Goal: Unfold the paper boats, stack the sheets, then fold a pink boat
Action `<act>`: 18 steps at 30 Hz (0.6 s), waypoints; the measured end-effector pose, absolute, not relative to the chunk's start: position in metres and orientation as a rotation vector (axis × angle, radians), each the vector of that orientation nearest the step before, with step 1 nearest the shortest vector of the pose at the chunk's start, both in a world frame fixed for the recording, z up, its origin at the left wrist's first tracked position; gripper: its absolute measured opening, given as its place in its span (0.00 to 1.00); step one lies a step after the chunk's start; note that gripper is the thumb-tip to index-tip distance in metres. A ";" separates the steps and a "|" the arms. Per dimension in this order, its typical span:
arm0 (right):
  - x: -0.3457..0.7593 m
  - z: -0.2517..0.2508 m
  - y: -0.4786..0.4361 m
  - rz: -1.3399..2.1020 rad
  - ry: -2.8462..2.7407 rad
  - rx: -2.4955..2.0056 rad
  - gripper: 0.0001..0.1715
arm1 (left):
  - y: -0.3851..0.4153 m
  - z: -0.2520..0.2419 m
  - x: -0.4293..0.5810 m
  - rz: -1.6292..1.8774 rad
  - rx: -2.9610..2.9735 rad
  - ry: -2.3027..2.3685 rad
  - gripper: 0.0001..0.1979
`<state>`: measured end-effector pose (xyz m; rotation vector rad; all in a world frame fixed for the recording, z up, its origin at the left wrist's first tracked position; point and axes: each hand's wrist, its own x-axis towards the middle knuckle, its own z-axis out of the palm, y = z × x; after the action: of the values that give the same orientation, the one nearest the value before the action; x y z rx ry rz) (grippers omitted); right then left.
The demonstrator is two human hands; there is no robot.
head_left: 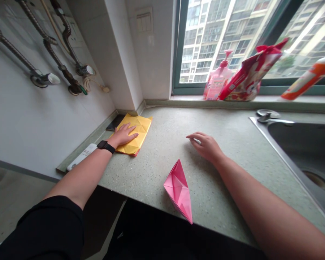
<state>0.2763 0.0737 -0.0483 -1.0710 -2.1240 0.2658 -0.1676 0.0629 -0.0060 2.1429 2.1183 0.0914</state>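
My left hand (124,135) lies spread over a stack of creased yellow paper (141,126) at the counter's left end. A sliver of red or orange paper shows at the stack's lower edge. The palm hides part of the top sheet. My right hand (204,144) is over the middle of the counter, palm down, with its fingers loosely bent, slightly apart and holding nothing. Below and left of it, a pink folded paper boat (180,189) sits with one pointed end at the counter's front edge. Neither hand touches the boat.
A dark phone (114,123) lies partly under the yellow paper, and a white device (82,157) rests by the left wall. The steel sink (300,144) is at right. A pink pump bottle (218,81), a red bag (249,77) and an orange-white bottle (308,79) line the windowsill.
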 end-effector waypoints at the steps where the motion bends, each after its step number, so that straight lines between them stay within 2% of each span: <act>1: 0.276 -0.049 0.074 0.267 -2.122 -1.069 0.17 | 0.062 -0.007 -0.168 0.063 2.146 2.121 0.39; 18: 0.276 -0.051 0.076 0.305 -2.129 -1.032 0.16 | 0.061 -0.014 -0.160 -0.067 2.142 2.144 0.41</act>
<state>0.2762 0.0755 -0.0508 -1.0324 -2.1294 0.3055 -0.1598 0.0613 -0.0144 2.1420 2.1441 -0.0668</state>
